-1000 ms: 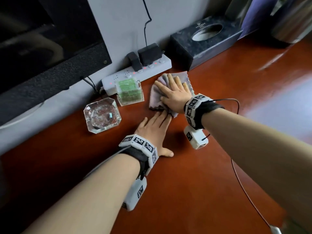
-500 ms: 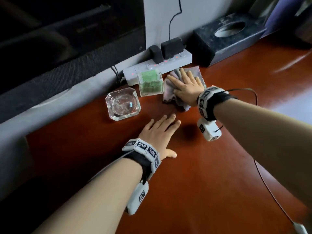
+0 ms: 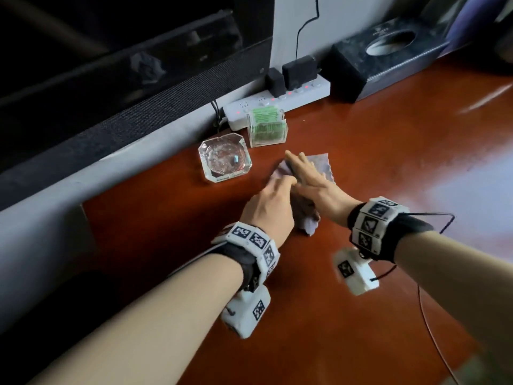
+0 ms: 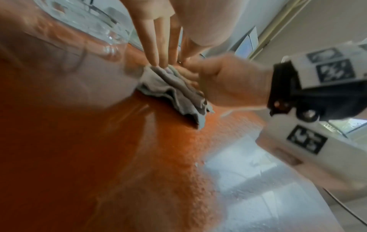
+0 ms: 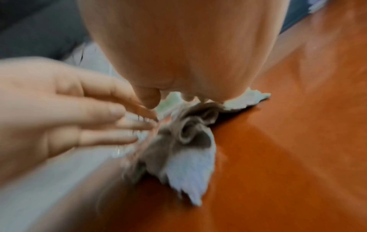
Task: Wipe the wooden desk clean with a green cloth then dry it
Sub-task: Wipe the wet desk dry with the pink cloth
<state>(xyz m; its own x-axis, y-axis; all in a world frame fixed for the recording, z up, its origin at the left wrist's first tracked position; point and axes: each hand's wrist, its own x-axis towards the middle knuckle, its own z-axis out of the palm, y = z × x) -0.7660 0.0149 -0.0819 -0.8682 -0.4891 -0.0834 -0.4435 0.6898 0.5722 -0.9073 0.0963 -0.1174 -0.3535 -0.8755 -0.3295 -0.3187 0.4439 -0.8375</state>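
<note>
The cloth (image 3: 323, 165), greyish with a pale green tinge, lies half bunched on the red-brown wooden desk (image 3: 361, 273), just right of the glass ashtray. My right hand (image 3: 308, 176) lies flat on it with straight fingers, pressing it down. My left hand (image 3: 266, 209) reaches in from the left. Its straight fingertips (image 4: 158, 62) touch the cloth's (image 4: 174, 89) crumpled left edge beside the right hand (image 4: 222, 80). In the right wrist view the cloth (image 5: 188, 141) bulges out from under my right palm, and the left hand (image 5: 69, 117) meets it from the side.
A glass ashtray (image 3: 224, 159) and a clear holder of green slips (image 3: 268, 126) stand close behind the hands. A white power strip (image 3: 277, 102) with black plugs and a black tissue box (image 3: 388, 48) line the wall. A dark screen (image 3: 111, 65) overhangs the left.
My right hand has dragged the cloth nearer and leftward, away from the power strip toward the ashtray. My left hand has left the bare desk and come up against the cloth.
</note>
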